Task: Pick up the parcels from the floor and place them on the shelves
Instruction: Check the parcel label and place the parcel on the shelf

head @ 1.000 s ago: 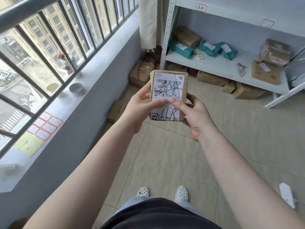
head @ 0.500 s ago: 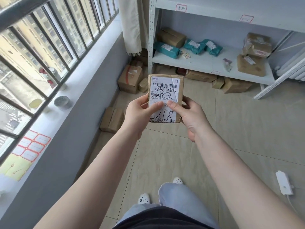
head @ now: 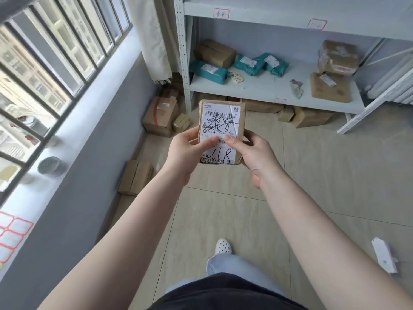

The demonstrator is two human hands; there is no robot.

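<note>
I hold a small brown parcel (head: 221, 121) upright in front of me, its white label with black handwriting facing me. My left hand (head: 185, 151) grips its left edge, thumb on the label. My right hand (head: 254, 153) grips its right edge, thumb also on the label. Ahead stands a grey metal shelf unit (head: 252, 90). Its lower shelf carries a brown box (head: 214, 52), three teal bags (head: 207, 71) and brown wrapped parcels (head: 330, 86) on the right. More brown boxes (head: 159, 116) lie on the floor by the wall and under the shelf.
A barred window and long white sill (head: 67, 121) run along the left, with a round tin (head: 49, 166) and red-edged stickers on it. A curtain (head: 152, 39) hangs beside the shelf post. A flat box (head: 136, 177) lies against the wall. A white power strip (head: 383, 255) lies on the tiles at right.
I have walked toward the shelf, which now looks larger and nearer. The parcel stays held in both hands with the same grip. One foot has stepped forward.
</note>
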